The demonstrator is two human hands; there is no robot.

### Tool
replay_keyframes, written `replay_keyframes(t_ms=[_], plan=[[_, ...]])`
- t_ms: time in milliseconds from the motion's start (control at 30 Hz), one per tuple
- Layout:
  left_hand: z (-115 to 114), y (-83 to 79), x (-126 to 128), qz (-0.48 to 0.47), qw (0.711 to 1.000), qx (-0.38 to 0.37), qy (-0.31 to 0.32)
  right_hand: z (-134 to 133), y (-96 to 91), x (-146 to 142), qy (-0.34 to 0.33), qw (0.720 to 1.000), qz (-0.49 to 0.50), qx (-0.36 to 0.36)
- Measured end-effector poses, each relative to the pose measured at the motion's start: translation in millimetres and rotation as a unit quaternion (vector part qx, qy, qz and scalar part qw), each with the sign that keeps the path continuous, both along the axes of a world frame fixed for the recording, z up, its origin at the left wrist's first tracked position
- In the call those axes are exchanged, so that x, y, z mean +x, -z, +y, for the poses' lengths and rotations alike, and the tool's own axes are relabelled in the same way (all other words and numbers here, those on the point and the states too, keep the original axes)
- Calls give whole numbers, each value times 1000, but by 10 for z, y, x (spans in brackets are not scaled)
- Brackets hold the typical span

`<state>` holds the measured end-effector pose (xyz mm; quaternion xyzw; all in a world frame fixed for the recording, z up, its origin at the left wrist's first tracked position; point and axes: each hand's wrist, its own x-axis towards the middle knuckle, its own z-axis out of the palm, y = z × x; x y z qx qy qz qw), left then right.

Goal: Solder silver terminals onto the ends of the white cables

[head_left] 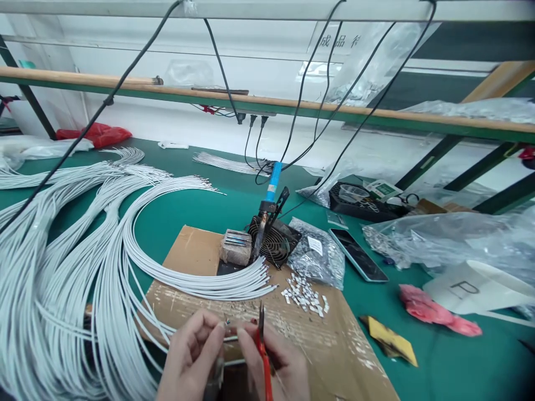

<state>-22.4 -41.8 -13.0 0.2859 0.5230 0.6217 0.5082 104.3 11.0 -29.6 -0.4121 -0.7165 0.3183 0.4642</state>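
Observation:
My left hand [193, 356] pinches the end of a white cable [231, 338] between thumb and fingers at the bottom centre. Close on its right, my right hand [280, 356] is closed around red-handled cutters [264, 356], their dark, narrow jaws pointing up. The thumb and fingers of that hand also meet at the cable, near small coloured wire ends. Fingers hide much of this spot. Beyond both hands, a fanned bundle of white cables [200, 281] lies on a cardboard sheet [330, 345]. Small white pieces [303, 292] are scattered to its right.
A blue-handled soldering iron [273, 181] stands by a small black fan [276, 242] and a block [236, 248]. Large white cable bundles [62, 278] cover the left. On the right are a phone [359, 255], a yellow sponge [389, 340] and a pink cloth [438, 312]. Black cords hang overhead.

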Motion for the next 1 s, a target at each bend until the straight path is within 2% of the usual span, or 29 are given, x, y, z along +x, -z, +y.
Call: replay_keyframes(t_ms=[100, 233, 333, 433, 533, 600, 700, 800, 900, 1000], plan=[[5, -123, -125, -24, 998, -36, 46, 120, 54, 184, -19, 998, -64, 9], [16, -166, -168, 7, 1000, -29, -5, 120, 90, 347, -40, 982, -174, 58], [56, -148, -126, 33, 999, -6, -10, 70, 85, 336, -55, 962, -244, 105], [81, -110, -87, 80, 997, -19, -14, 49, 64, 294, -66, 948, -279, 141], [49, -64, -128, 116, 992, -39, -29, 64, 26, 311, -82, 938, -296, 159], [5, -47, -202, 107, 993, -34, -35, 92, -17, 360, -83, 935, -305, 162], [-50, -68, -308, 17, 999, -23, 18, 144, -108, 438, -84, 946, -288, 123], [-73, -136, -344, -41, 994, -66, 77, 174, -183, 466, -94, 961, -248, 73], [-99, -192, -330, -19, 992, -90, 91, 157, -185, 450, -118, 962, -235, 75], [-152, -201, -318, 14, 991, -70, 109, 115, -132, 428, -139, 959, -235, 78]])
